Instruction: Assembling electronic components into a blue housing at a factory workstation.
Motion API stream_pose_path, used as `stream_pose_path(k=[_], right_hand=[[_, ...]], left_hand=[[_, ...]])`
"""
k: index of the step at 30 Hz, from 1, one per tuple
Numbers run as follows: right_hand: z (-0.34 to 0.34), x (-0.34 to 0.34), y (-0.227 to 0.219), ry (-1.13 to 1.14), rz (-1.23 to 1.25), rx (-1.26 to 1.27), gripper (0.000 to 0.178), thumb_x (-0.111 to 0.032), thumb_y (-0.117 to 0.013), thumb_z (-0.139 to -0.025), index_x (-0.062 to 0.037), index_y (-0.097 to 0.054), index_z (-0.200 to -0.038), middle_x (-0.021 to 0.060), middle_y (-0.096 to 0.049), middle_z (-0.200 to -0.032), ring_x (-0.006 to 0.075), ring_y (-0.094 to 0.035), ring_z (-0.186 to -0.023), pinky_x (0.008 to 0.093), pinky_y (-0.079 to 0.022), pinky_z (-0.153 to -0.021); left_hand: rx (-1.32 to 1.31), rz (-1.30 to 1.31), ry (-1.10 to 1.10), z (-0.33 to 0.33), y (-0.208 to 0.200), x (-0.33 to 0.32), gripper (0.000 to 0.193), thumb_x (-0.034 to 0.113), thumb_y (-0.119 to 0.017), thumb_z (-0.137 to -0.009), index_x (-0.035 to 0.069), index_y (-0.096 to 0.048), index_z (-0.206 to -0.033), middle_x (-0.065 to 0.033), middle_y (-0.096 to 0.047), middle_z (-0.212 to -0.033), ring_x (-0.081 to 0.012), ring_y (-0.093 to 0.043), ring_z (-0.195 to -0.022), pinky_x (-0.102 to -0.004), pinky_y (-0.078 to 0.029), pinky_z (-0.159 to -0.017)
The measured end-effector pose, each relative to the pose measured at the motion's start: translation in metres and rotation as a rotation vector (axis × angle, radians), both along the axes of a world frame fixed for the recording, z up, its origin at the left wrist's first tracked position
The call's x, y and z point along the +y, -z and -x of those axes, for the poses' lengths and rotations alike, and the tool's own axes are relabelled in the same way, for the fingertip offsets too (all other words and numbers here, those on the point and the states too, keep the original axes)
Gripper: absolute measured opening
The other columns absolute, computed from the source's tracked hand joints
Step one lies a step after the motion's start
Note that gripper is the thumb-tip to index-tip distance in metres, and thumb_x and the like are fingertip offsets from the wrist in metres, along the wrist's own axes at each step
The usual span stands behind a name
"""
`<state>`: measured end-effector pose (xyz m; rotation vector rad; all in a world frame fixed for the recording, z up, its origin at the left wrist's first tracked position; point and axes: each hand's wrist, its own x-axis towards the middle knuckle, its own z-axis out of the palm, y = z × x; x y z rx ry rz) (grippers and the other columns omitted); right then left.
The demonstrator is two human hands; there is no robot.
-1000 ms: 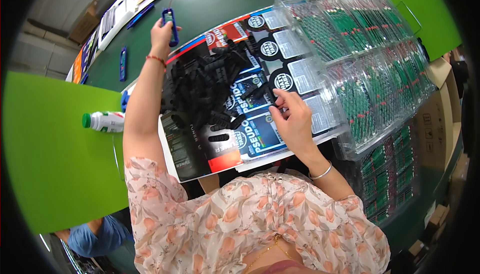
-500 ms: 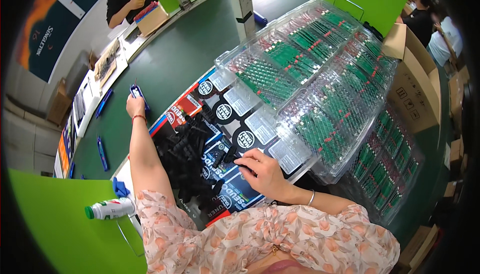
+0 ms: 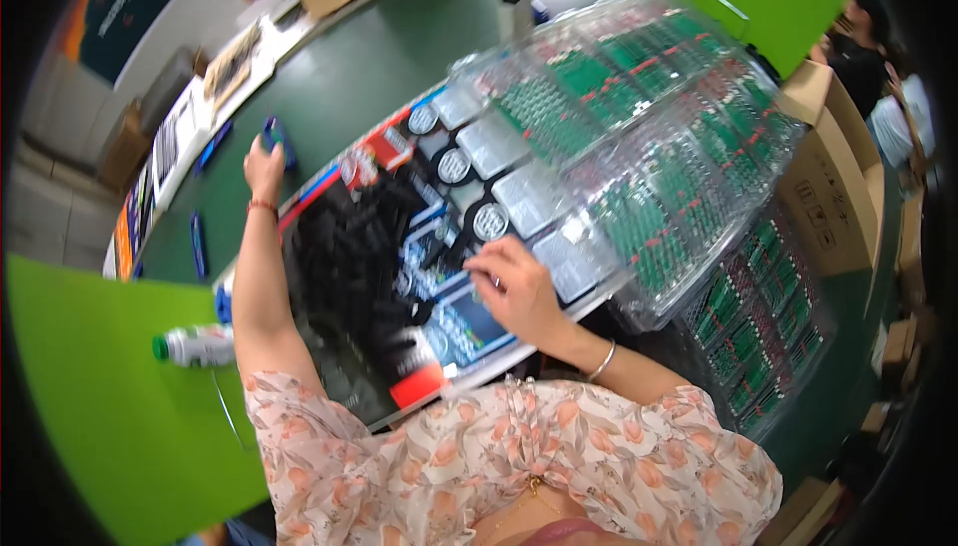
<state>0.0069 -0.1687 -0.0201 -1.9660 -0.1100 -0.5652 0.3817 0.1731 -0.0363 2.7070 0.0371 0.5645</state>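
My left hand [image 3: 263, 171] reaches far left, its fingers closed at the near end of a blue elongated casing [image 3: 278, 139] on the green table. Motion blur hides the exact grip. My right hand [image 3: 514, 291] hovers over the printed sheet [image 3: 469, 331], thumb and fingertips pinched together; what they hold, if anything, is too small to make out. Between my arms lies a heap of small black parts [image 3: 344, 257]. A few loose black pieces lie near my right fingertips. Clear plastic trays [image 3: 639, 237] of green circuit boards with wires stand stacked to the right.
More blue casings [image 3: 199, 247] lie on the table [image 3: 349, 77] at the left. A white bottle with a green cap [image 3: 200, 345] is by the green panel [image 3: 110, 396]. A cardboard box [image 3: 823, 182] stands right of the trays; co-workers [image 3: 848, 47] are beyond it.
My view has shifted, so the table and trays sit higher in the picture. My left hand stays at the blue casing. My right hand remains pinched over the sheet near the black parts.
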Motion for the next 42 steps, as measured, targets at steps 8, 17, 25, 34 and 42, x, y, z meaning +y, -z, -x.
stream_pose_path(k=[8, 17, 25, 34, 42], right_hand=[[0.003, 0.004, 0.002, -0.070, 0.044, 0.128, 0.014, 0.001, -0.069, -0.075, -0.0035, -0.068, -0.088, 0.0084, -0.061, -0.099, 0.0248, -0.065, -0.078, 0.0325, -0.052, -0.064], [0.010, 0.011, -0.011, -0.211, 0.453, -0.081, 0.054, -0.022, -0.079, -0.071, -0.0103, -0.062, -0.120, 0.0132, -0.051, -0.130, 0.0326, -0.052, -0.113, 0.0422, -0.044, -0.092], [0.012, 0.017, -0.001, -0.255, 0.578, -0.074, 0.061, -0.028, -0.079, -0.074, -0.0071, -0.057, -0.126, 0.0183, -0.045, -0.137, 0.0370, -0.042, -0.128, 0.0473, -0.034, -0.105], [0.012, 0.018, 0.003, -0.207, 0.596, -0.106, 0.071, -0.027, -0.079, -0.073, -0.0053, -0.049, -0.134, 0.0187, -0.047, -0.136, 0.0340, -0.045, -0.126, 0.0448, -0.035, -0.104], [0.007, 0.014, 0.013, -0.150, 0.488, -0.139, 0.046, -0.005, -0.064, -0.083, 0.0030, -0.051, -0.126, 0.0246, -0.049, -0.131, 0.0407, -0.048, -0.120, 0.0474, -0.038, -0.102]], left_hand=[[0.111, 0.207, 0.321, 0.230, -0.038, -0.007, 0.045, 0.023, -0.064, -0.089, 0.003, -0.057, -0.129, -0.0222, -0.062, -0.118, -0.0304, -0.061, -0.110, -0.0368, -0.047, -0.092], [0.053, -0.092, 0.244, 0.370, -0.022, -0.080, 0.070, 0.036, -0.065, -0.088, 0.012, -0.037, -0.147, -0.0295, -0.021, -0.151, -0.0464, -0.026, -0.138, -0.0495, -0.023, -0.114], [-0.080, 0.026, 0.210, 0.360, -0.006, -0.135, 0.075, 0.041, -0.066, -0.086, 0.008, -0.036, -0.146, -0.0318, -0.014, -0.151, -0.0569, -0.020, -0.134, -0.0572, -0.024, -0.111], [-0.191, 0.107, 0.127, 0.343, 0.010, -0.178, 0.064, 0.030, -0.061, -0.091, -0.003, -0.038, -0.141, -0.0385, -0.016, -0.146, -0.0557, -0.017, -0.134, -0.0614, -0.012, -0.111], [-0.298, 0.253, -0.036, 0.314, 0.020, -0.227, 0.061, 0.023, -0.062, -0.085, -0.007, -0.044, -0.135, -0.0383, -0.018, -0.144, -0.0527, -0.011, -0.138, -0.0681, -0.002, -0.110]])
